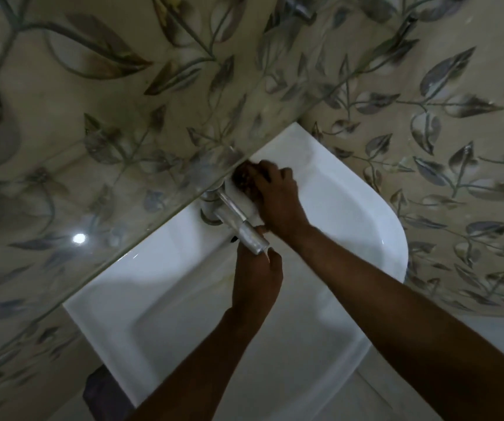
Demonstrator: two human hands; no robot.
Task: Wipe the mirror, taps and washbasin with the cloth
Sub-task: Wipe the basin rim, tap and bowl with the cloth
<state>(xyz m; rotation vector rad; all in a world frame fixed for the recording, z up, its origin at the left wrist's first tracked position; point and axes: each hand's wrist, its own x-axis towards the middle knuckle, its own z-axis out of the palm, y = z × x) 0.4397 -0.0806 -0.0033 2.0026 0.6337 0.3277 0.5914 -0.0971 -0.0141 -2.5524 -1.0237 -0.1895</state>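
A white washbasin [159,302] is fixed to a leaf-patterned tiled wall. A chrome tap [232,214] stands at its back edge, its spout reaching over the bowl. My right hand [275,196] presses a dark cloth [243,177] onto the basin's back ledge, right of the tap's base. My left hand [256,281] is under the spout's end [258,243], with its fingers curled around it. The mirror is not in view.
A glass shelf [123,208] juts out from the wall above the basin's back edge and covers part of the tap's base. Leaf-patterned tiles [427,132] surround the basin. A dark object [104,396] sits below the basin's left corner.
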